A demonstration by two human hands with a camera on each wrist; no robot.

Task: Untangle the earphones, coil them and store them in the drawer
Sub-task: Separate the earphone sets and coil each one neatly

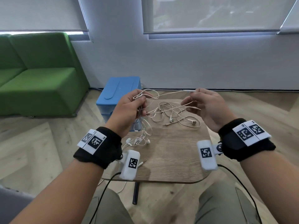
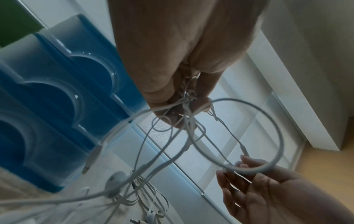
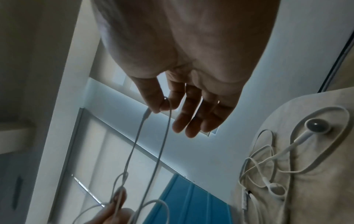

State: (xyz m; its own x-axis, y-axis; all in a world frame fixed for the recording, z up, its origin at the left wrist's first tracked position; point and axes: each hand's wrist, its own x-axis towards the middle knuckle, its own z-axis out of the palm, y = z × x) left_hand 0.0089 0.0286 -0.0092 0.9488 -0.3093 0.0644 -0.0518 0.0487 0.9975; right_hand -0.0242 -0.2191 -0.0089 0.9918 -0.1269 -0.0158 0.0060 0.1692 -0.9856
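Drawers [image 1: 119, 92] of blue plastic stand on the floor at the far left edge of the small wooden table [image 1: 174, 159], within reach for the storing step, though I judge that is a long way off. Next comes my left hand [image 1: 129, 110], its fingers curled tight around a knotted bunch of white earphones [image 1: 142, 113]; I hold the bundle up so that its buds and plug hang down to the tabletop and the snarl loosens under its own weight. From that fist one cable runs across to my right hand [image 1: 205, 107], where thumb and forefinger pinch it near the inline piece while the other three fingers stay spread and slack, leaving room to feed the strand through. Stretching the wire between both hands lets me see where it crosses itself. Below and between them a second tangled pair [image 1: 176, 115] lies on the table, waiting its turn.
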